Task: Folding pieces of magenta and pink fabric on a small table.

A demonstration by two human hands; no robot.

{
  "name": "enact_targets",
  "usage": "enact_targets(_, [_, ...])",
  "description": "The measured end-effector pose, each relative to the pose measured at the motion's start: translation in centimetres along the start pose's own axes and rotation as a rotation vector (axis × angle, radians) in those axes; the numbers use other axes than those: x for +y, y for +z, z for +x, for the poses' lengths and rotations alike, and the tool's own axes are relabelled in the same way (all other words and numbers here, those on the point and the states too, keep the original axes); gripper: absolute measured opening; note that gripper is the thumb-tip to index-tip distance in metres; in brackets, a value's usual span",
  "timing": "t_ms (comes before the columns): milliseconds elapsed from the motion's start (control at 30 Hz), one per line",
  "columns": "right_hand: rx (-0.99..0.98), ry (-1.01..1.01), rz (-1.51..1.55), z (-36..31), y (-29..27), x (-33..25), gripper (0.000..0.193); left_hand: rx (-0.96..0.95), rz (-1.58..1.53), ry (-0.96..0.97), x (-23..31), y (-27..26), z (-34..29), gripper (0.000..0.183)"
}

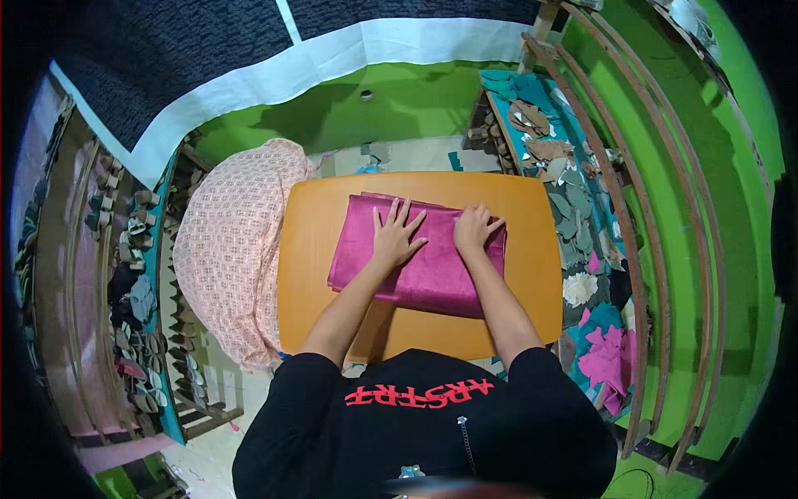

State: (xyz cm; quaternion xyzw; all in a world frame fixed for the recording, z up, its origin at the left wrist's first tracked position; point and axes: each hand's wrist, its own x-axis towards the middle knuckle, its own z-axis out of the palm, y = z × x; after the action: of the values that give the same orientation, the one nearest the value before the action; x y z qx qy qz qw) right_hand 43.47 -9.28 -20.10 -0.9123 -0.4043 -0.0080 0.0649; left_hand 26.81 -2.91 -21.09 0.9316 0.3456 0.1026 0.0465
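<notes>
The orange counter [532,316] is the biggest thing in the middle of the view, and bare orange surface shows on all sides of what lies on it. To its left a pale pink patterned cloth [229,258] hangs over something bulky, just beside the counter edge, so this side is tight. To its right a teal bench [582,224] carries many small cut pieces of fabric, grey, brown and pink, and it stands close to the counter too. The front edge near the person and the far edge toward the green floor [399,108] have more open room.

The folded magenta satin fabric [432,274] lies flat on the upper middle part of the counter, its edges inside the orange border. The left hand [397,237] rests on it with the fingers [401,214] spread wide and flat, gripping nothing; it seems to press the layers so that the slippery cloth does not slide. The right hand [475,229] lies on the right upper part with fingers bent and loosely curled, and it also presses down rather than holds, near the right fold.
</notes>
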Motion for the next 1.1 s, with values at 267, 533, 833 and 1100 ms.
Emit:
enact_targets(267, [-0.023, -0.165, 0.225, -7.7, 2.2, -0.6, 0.072, -0.036, 0.022, 0.06, -0.1, 2.5, -0.1, 0.063])
enact_targets(533, [-0.204, -0.13, 0.233, -5.1, 0.2, 0.1, 0.077, -0.288, -0.115, 0.051, -3.0, 0.0, 2.5, 0.068])
enact_targets(833, [-0.055, 0.069, 0.26, -8.1, 1.5, 8.3, 0.082, -0.096, -0.067, -0.343, -6.3, -0.6, -5.9, 0.061])
enact_targets(1100, [0.073, 0.208, 0.518, -8.7, 1.9, 8.3, 0.085, -0.084, -0.294, -0.622, -7.5, -0.6, -6.3, 0.08])
